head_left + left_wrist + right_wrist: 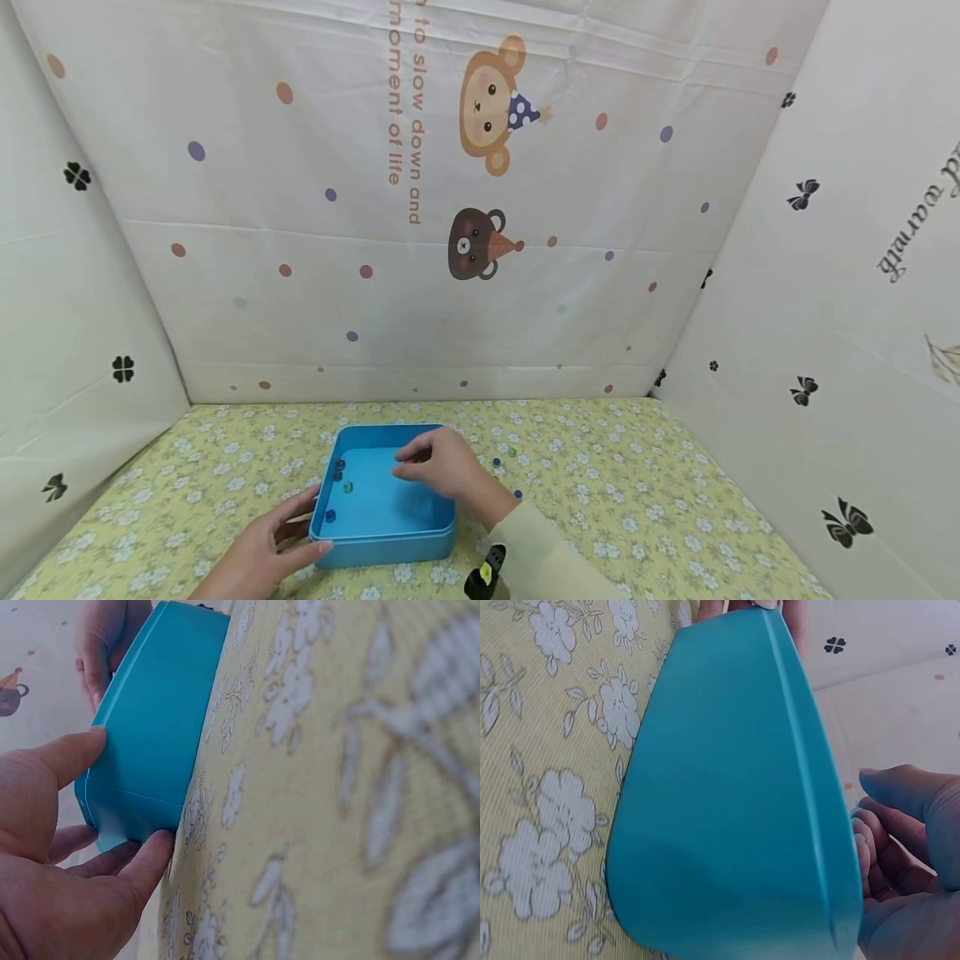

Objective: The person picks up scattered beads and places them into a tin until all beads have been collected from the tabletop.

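Observation:
A blue open-topped box [390,546] with rounded corners stands on the tablecloth. Its near left corner is held by my left hand [262,546], thumb on the front wall and fingers along the left side. Over the right part of the box hangs my right hand [446,467], fingers loosely bent, thumb apart from them; nothing shows in its grasp. Inside, toward the left, lie a small dark blue piece [330,516], a small green piece [348,487] and two small dark pieces [339,471]. They are too small to identify. In the right wrist view, the box wall [720,780] hides the interior.
Right of the box, on the flowered tablecloth [600,500], lie a small green piece [512,452] and small blue pieces [497,462], partly near the right forearm. A black strapped device [486,573] sits at the right wrist. Printed cloth walls [300,317] enclose the back and sides.

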{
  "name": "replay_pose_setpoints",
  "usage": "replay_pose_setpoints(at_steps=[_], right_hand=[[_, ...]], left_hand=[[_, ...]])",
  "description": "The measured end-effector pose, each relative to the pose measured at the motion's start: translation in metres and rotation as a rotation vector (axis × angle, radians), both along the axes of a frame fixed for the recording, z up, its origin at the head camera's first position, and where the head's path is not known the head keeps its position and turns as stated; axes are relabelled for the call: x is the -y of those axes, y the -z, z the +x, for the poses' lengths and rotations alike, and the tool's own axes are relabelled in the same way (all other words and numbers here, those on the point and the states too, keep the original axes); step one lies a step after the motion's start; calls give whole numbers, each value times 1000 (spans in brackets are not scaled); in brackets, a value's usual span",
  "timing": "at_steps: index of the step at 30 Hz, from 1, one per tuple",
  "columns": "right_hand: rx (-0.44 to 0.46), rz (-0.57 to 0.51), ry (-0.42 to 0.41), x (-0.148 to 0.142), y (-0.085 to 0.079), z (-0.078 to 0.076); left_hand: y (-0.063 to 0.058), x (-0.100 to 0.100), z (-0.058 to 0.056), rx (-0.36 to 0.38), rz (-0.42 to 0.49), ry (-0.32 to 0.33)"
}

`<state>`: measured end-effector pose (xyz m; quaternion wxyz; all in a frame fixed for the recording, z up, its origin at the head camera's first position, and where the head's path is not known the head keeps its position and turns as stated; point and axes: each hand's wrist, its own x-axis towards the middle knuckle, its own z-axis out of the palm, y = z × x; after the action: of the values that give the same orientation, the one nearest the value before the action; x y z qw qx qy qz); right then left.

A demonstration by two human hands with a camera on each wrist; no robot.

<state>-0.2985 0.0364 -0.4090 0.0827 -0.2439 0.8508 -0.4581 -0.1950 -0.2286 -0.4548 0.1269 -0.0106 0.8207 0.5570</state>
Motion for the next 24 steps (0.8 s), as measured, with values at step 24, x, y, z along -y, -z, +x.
replay_pose_setpoints(at_steps=[24], right_hand=[[-17,-104,28,-48,4,-2]], left_hand=[[-1,-1,0,-20,-11,-16]])
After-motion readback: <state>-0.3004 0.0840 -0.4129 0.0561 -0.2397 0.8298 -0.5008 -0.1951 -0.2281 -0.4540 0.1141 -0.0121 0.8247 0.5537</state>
